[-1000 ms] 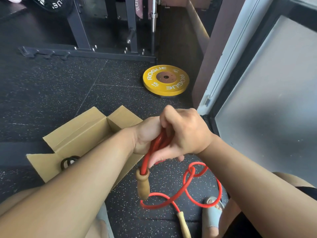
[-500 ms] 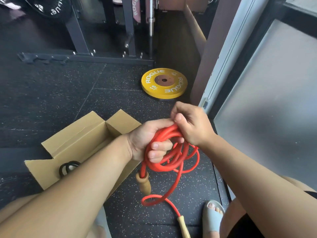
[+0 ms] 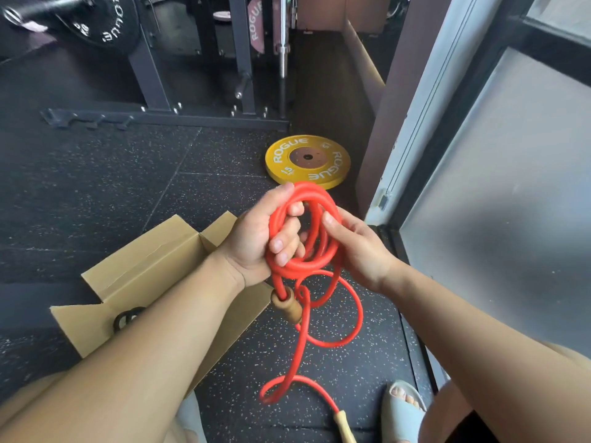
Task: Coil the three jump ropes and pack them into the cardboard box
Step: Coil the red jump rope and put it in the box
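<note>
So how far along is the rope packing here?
Done: one dark coil lies in the cardboard box. In hand: the left hand grips the looped red rope, the right hand pinching it. Left: its loose tail and far handle to wind in; no third rope visible.

Under me spreads dark speckled rubber floor (image 3: 96,187); a yellow weight plate (image 3: 307,161) lies near the steel rack (image 3: 148,75), frosted glass (image 3: 511,219) at my right.

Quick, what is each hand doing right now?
Left hand: closed, gripping the coiled red jump rope.
Right hand: closed, pinching the same coil's right side.
</note>
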Tool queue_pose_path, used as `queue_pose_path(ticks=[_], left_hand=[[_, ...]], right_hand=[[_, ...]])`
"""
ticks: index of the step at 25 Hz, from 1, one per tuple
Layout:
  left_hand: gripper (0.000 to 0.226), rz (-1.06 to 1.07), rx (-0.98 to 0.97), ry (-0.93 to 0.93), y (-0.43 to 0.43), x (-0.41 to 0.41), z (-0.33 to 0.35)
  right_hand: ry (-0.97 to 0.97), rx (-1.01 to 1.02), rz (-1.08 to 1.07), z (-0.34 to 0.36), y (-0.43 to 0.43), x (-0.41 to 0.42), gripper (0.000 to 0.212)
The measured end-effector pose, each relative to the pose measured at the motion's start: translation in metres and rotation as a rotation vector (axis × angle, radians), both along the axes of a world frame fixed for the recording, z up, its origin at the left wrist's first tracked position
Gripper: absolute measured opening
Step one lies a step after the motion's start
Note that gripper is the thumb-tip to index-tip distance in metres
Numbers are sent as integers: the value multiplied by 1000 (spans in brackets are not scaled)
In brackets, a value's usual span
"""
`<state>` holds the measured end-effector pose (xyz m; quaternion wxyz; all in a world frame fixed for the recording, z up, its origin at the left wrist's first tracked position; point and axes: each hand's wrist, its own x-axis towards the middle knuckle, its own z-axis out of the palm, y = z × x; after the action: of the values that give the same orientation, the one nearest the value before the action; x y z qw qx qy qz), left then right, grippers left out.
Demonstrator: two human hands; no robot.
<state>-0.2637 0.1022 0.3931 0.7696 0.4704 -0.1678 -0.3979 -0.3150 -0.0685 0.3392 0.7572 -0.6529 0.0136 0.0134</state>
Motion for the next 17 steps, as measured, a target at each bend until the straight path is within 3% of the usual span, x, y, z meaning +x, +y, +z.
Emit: queue_pose_path(ticks=[3,5,8,11,14,17], left_hand=[[29,3,48,-54,-3,-3,-4],[23,-39,67,-22,-3,-3,-7],[23,-49,100,14,-4,-3,-9],[32,15,115,1,-7,-5,-10],[35,67,42,-26,-7,-4,-4],[34,111,-131,45,0,5,8]], right_hand=[[-62,-150,-161,1,4,4,13],[-89,-241,-160,4,1,6,11],[-91,-394,-130,7,-1,9,30],[-53,-439,-131,7,2,11,25],[-63,-485,-191,8,2,13,25],[14,-391,-248,-3,3,15,18]])
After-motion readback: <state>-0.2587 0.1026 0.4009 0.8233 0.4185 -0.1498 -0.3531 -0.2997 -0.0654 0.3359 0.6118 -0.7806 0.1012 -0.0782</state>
